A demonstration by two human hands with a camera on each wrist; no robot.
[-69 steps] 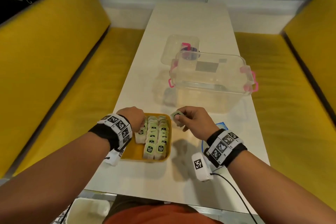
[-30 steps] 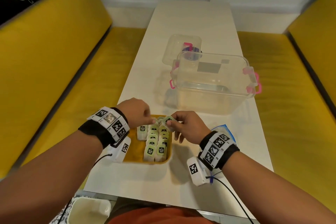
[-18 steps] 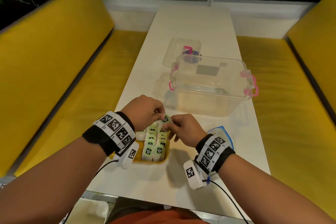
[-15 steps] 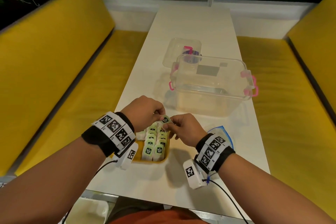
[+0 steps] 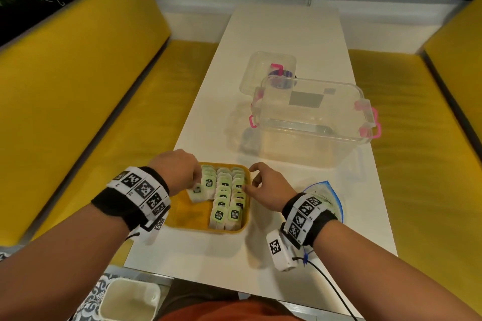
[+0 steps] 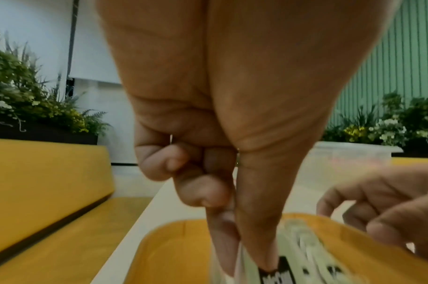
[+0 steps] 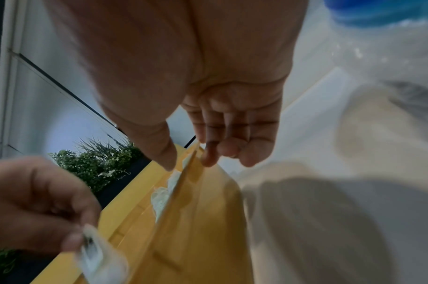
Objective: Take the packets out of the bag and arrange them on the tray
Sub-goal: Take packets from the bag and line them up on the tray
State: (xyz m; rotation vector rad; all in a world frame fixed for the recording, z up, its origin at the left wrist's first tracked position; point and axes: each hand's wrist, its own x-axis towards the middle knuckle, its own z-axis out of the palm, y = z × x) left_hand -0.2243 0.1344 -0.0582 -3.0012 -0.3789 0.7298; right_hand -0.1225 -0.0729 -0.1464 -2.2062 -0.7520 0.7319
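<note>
Your left hand [image 5: 180, 173] pinches one packet [image 5: 197, 191] betw. thumb and forefinger, low over the yellow tray [image 5: 191, 216], left col. Right hand [image 5: 266, 185] holds nothing, fingers loosely bent at the tray's right rim. Packet looks light, thin, soft: pinch the top edge, w/o crushing. Bag [image 5: 332, 197] lies right of the tray.

clear lidded tub [image 5: 311, 122] on white table [image 5: 284, 34] | small clear box [image 5: 268, 70] behind | yellow benches [image 5: 78, 86]
</note>
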